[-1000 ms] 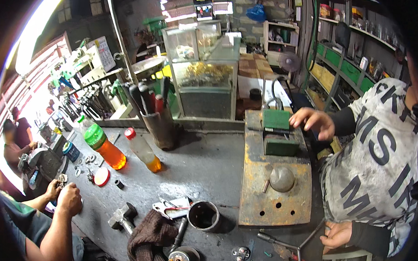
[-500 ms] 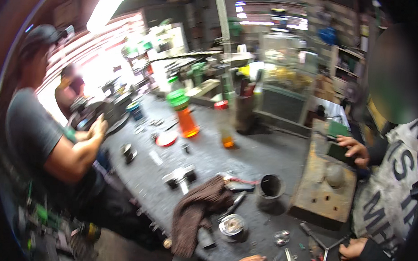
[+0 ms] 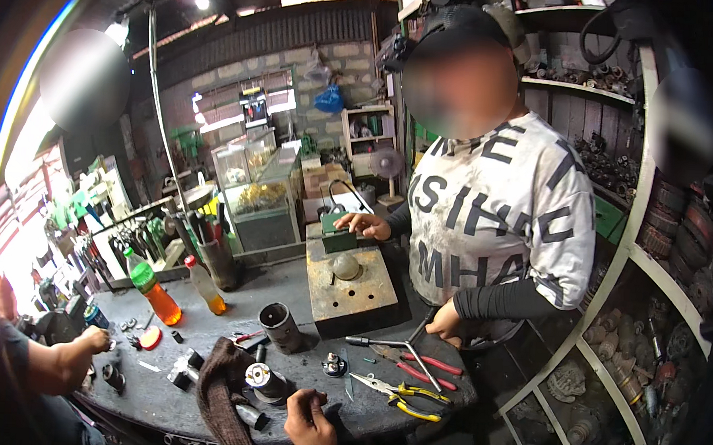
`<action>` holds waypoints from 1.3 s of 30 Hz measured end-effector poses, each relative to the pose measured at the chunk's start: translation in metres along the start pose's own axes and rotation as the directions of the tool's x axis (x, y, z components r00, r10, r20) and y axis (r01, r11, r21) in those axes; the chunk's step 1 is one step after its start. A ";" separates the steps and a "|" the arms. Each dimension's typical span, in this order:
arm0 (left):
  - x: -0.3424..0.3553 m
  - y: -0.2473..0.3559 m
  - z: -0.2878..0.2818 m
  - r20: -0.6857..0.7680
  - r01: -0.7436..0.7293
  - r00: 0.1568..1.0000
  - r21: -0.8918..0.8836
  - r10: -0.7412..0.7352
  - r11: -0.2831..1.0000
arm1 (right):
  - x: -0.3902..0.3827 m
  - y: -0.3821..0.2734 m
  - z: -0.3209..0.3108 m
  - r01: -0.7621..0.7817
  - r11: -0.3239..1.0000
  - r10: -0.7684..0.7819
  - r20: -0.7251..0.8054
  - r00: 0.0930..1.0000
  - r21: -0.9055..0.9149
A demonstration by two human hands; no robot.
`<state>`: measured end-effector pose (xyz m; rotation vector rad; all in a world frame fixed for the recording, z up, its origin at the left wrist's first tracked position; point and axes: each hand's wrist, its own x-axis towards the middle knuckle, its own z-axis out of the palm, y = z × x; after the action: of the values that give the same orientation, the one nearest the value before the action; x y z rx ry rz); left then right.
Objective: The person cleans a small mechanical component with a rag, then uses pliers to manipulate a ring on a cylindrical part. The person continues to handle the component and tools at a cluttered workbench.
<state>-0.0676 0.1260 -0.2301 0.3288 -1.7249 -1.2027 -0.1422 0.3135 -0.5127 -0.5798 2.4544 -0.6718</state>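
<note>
Hand [image 3: 311, 424], apparently the left, hovering near a silver-topped cylinder [image 3: 266, 382] at the workbench [image 3: 249, 307].
In the head view the fingers are curling in, mostly folded; whether they are gripping anything, I cannot tell. The cylinder is standing upright on the bench just beyond the hand, to its left, with a brown cloth [image 3: 224, 385] lying beside it. A dark hollow tube [image 3: 282, 334] is standing farther back. To the right, yellow-handled pliers [image 3: 395, 390] are lying near red-handled pliers [image 3: 438, 364]. Across the bench, a co-worker's hand [image 3: 366, 224] is resting on a green box [image 3: 340, 236], while that person's other hand [image 3: 445, 320] is holding a metal rod tool [image 3: 412, 352].
</note>
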 end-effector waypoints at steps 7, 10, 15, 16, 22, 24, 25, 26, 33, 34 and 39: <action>-0.002 0.004 -0.030 -0.023 0.032 0.999 -0.053 -0.033 0.998 | -0.022 -0.011 0.067 0.053 0.993 -0.058 0.048 0.997 0.103; 0.003 0.025 0.001 0.122 0.028 0.992 -0.019 -0.025 0.999 | -0.035 0.046 0.093 0.018 0.962 -0.005 -0.049 0.999 0.271; -0.003 0.008 -0.033 0.048 0.005 0.999 0.067 -0.009 0.998 | -0.071 -0.021 0.028 0.296 0.916 -0.268 -0.134 0.954 0.271; -0.004 0.010 -0.031 0.039 0.045 0.998 0.033 -0.046 0.998 | -0.070 -0.035 -0.002 0.337 0.893 -0.306 -0.145 0.941 0.300; -0.004 0.007 -0.013 0.027 0.063 0.998 -0.026 -0.062 0.998 | -0.039 -0.112 -0.225 0.689 0.616 -0.642 -0.263 0.720 0.382; -0.002 0.003 -0.013 0.006 0.091 0.996 -0.074 -0.091 0.993 | -0.001 -0.147 -0.303 0.812 0.450 -0.785 -0.270 0.558 0.370; -0.002 0.008 -0.015 0.016 0.099 0.995 -0.057 -0.098 0.993 | 0.027 -0.165 -0.342 0.858 0.351 -0.851 -0.256 0.459 0.374; -0.002 0.020 -0.018 0.024 0.105 0.994 -0.046 -0.104 0.993 | 0.056 -0.182 -0.381 0.887 0.245 -0.906 -0.233 0.354 0.392; -0.003 0.029 -0.014 -0.020 0.166 0.985 -0.110 -0.169 0.980 | 0.271 -0.280 -0.613 0.689 -0.121 -0.948 0.121 -0.293 0.715; -0.002 0.027 -0.015 -0.026 0.152 0.987 -0.107 -0.156 0.983 | 0.290 -0.290 -0.634 0.669 -0.105 -0.927 0.171 -0.333 0.736; -0.002 0.026 -0.027 -0.085 0.118 0.988 -0.116 -0.128 0.986 | 0.364 -0.330 -0.672 0.628 -0.076 -0.871 0.255 -0.420 0.775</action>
<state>-0.0371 0.1247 -0.2089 0.4219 -1.5703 -1.3465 -0.7292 0.0925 0.0346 -2.1327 0.4287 -0.8934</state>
